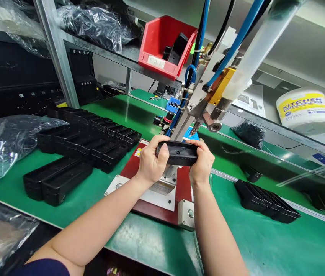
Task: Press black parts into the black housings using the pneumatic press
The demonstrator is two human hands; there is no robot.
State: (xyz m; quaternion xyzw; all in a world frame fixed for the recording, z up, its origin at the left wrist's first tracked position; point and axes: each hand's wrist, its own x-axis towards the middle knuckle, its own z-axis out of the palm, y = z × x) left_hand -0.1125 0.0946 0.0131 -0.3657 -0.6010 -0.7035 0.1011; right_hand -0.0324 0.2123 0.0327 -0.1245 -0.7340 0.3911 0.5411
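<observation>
Both my hands hold one black plastic housing, a long shallow tray shape with its hollow side facing me and a small round hole in its floor. My left hand grips the left end, thumb over the rim. Around the right end are the closed fingers of my right hand. The housing is in front of the post of a bench press, just below its metal tip. Under my hands is the press's dark red base with a white plate. My hands hide part of the post.
Rows of black housings lie left on the green bench; several more sit at right. Button boxes flank the base. A red bin and a white tub stand on the shelf. Plastic bags lie far left.
</observation>
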